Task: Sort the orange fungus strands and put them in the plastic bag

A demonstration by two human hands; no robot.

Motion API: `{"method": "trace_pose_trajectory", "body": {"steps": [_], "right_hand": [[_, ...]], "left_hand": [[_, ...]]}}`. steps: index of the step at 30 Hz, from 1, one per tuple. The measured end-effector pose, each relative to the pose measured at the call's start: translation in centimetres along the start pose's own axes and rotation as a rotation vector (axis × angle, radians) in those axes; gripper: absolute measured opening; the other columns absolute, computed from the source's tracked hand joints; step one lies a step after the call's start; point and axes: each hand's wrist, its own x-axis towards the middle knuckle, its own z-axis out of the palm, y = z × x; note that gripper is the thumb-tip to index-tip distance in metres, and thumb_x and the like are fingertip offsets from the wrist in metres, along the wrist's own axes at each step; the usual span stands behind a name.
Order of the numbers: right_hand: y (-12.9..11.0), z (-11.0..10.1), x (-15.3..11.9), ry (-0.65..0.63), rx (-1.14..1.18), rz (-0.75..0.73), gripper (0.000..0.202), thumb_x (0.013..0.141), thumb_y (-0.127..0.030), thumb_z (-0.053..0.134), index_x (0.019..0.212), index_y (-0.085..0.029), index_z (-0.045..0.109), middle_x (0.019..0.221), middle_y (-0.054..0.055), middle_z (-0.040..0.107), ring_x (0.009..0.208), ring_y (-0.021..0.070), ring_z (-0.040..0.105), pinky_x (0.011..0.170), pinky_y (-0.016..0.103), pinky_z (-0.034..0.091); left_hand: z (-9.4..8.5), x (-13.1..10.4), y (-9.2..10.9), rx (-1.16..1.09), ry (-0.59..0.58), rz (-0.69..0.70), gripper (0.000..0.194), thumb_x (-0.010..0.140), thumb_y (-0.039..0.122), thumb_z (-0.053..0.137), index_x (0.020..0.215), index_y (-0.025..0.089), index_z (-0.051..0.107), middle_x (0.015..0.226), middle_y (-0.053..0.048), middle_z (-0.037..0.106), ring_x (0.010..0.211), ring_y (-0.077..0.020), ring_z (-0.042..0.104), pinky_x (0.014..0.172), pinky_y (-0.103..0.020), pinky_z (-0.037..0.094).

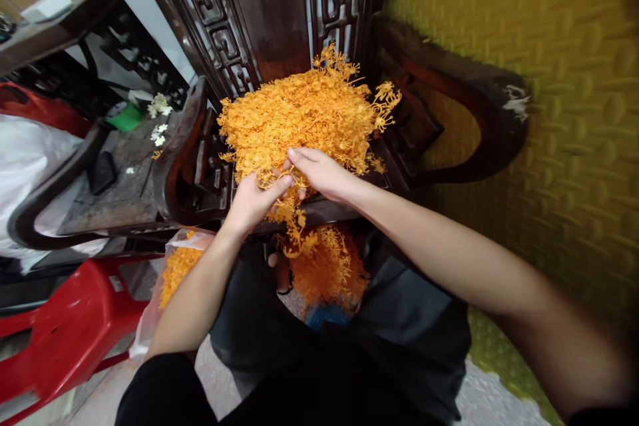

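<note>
A big heap of thin, branching orange plastic-looking sprigs is piled on the seat of a dark carved wooden chair. At the front edge of this heap, my left hand is closed round a few sprigs, its thumb pointing toward the other hand. My right hand meets it there, thumb and fingers pinched on the same sprigs. A strand of joined sprigs hangs below my hands. Under it, between my knees, lies a second orange pile above something blue. The fingertips are partly hidden among the sprigs.
A curved armrest juts out at right, before a yellow textured surface. At left stand a second wooden chair with a green roll and dark wallet-like object, a red plastic stool and a bag of orange pieces.
</note>
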Motion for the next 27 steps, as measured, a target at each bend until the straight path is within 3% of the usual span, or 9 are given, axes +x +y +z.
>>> {"method": "trace_pose_trajectory", "body": {"steps": [5, 10, 15, 21, 24, 27], "right_hand": [[0.3, 1.3, -0.3, 0.132, -0.006, -0.041, 0.042, 0.101, -0.062, 0.055, 0.086, -0.022, 0.051, 0.081, 0.002, 0.057, 0.061, 0.0120, 0.055, 0.041, 0.026, 0.050], [0.4, 1.2, -0.7, 0.082, -0.064, -0.041, 0.040, 0.093, -0.057, 0.071, 0.092, -0.024, 0.049, 0.081, 0.002, 0.064, 0.059, 0.0123, 0.059, 0.042, 0.025, 0.050], [0.4, 1.5, -0.8, 0.081, -0.029, -0.054, 0.030, 0.101, -0.047, 0.063, 0.093, -0.023, 0.047, 0.074, -0.003, 0.061, 0.056, 0.0105, 0.059, 0.049, 0.025, 0.054], [-0.5, 1.3, -0.7, 0.154, -0.058, -0.131, 0.029, 0.106, -0.044, 0.054, 0.088, -0.021, 0.051, 0.074, -0.001, 0.058, 0.058, 0.0107, 0.057, 0.048, 0.024, 0.049], [-1.0, 0.6, -0.6, 0.204, -0.186, -0.163, 0.034, 0.106, -0.047, 0.052, 0.087, -0.019, 0.057, 0.083, 0.002, 0.063, 0.061, 0.0110, 0.055, 0.048, 0.025, 0.045], [-1.2, 0.4, -0.6, 0.222, -0.346, -0.250, 0.043, 0.105, -0.055, 0.050, 0.085, -0.019, 0.063, 0.087, 0.004, 0.067, 0.068, 0.0130, 0.058, 0.061, 0.028, 0.047]], "left_hand": [[1.0, 0.9, -0.9, 0.126, 0.055, 0.135, 0.028, 0.085, 0.040, 0.081, 0.077, 0.015, 0.073, 0.068, -0.001, 0.068, 0.063, -0.0133, 0.058, 0.064, -0.025, 0.046], [1.1, 1.0, -1.3, 0.113, 0.077, 0.092, 0.032, 0.084, 0.039, 0.080, 0.066, 0.016, 0.066, 0.058, 0.003, 0.057, 0.052, -0.0095, 0.044, 0.054, -0.025, 0.036], [1.3, 0.9, -0.9, 0.044, 0.057, 0.106, 0.027, 0.078, 0.034, 0.084, 0.068, 0.014, 0.070, 0.065, 0.000, 0.065, 0.060, -0.0115, 0.054, 0.061, -0.025, 0.044], [1.3, 0.9, -0.7, -0.155, -0.003, -0.065, 0.030, 0.073, 0.040, 0.090, 0.076, 0.015, 0.074, 0.066, -0.002, 0.068, 0.048, -0.0071, 0.044, 0.044, -0.022, 0.032], [1.3, 0.8, -0.8, -0.186, 0.033, -0.065, 0.032, 0.073, 0.043, 0.091, 0.080, 0.017, 0.074, 0.073, -0.001, 0.069, 0.049, -0.0064, 0.045, 0.044, -0.022, 0.034], [1.7, 0.7, -1.0, -0.186, 0.085, -0.029, 0.030, 0.075, 0.043, 0.090, 0.080, 0.017, 0.074, 0.069, 0.001, 0.065, 0.046, -0.0057, 0.045, 0.043, -0.022, 0.035]]}}
